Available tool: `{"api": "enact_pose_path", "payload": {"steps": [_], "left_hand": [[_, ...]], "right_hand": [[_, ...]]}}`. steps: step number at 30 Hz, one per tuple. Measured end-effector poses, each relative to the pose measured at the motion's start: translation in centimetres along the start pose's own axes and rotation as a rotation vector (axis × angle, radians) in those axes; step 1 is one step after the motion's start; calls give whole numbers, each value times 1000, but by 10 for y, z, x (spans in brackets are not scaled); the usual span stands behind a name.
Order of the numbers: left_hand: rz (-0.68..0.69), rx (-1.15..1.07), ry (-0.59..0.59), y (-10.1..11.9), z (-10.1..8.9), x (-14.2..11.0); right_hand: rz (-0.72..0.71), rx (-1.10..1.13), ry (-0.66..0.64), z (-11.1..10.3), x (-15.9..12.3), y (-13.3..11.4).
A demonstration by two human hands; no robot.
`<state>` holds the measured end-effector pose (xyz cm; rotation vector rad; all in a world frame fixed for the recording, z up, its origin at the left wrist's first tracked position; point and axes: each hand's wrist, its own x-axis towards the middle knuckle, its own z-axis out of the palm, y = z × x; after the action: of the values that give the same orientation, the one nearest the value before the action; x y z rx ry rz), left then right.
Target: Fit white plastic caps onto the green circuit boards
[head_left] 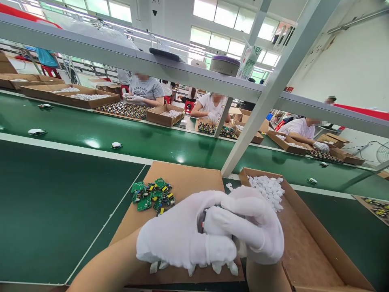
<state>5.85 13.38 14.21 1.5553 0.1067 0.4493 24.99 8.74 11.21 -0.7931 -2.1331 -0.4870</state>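
Green conveyor (158, 142) spans my head view, a grey-shirted co-worker (147, 90) beyond it. I see the white-gloved left hand (185, 231) curled around a small dark piece (200, 222), mostly hidden, above a cardboard sheet (194, 178). Fingers bent, the right hand (257, 227) meets the left; I cannot tell what it pinches. Circuit boards (144, 202) lie on the sheet's left; white pieces (269, 190) heap at the far end of an open box (316, 247).

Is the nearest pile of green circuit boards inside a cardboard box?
No, the green circuit boards lie on a flat cardboard sheet, beyond the left hand.
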Motion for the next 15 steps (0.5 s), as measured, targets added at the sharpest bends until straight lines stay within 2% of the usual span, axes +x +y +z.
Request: {"api": "enact_pose_path", "payload": {"steps": [2,4,6,11,15], "left_hand": [[-50,-45,-50,3,-2,-1],[-83,14,24,5,-2,-3],[-82,69,78,7,0,-3],[-106,93,96,11,3,-2],[-103,86,150,11,-1,-1]], "right_hand": [[-68,26,85,0,7,-1],[-80,62,125,2,12,-3],[-63,74,125,4,12,-5],[-41,-39,108,11,4,-3],[-6,25,51,15,8,1]]}}
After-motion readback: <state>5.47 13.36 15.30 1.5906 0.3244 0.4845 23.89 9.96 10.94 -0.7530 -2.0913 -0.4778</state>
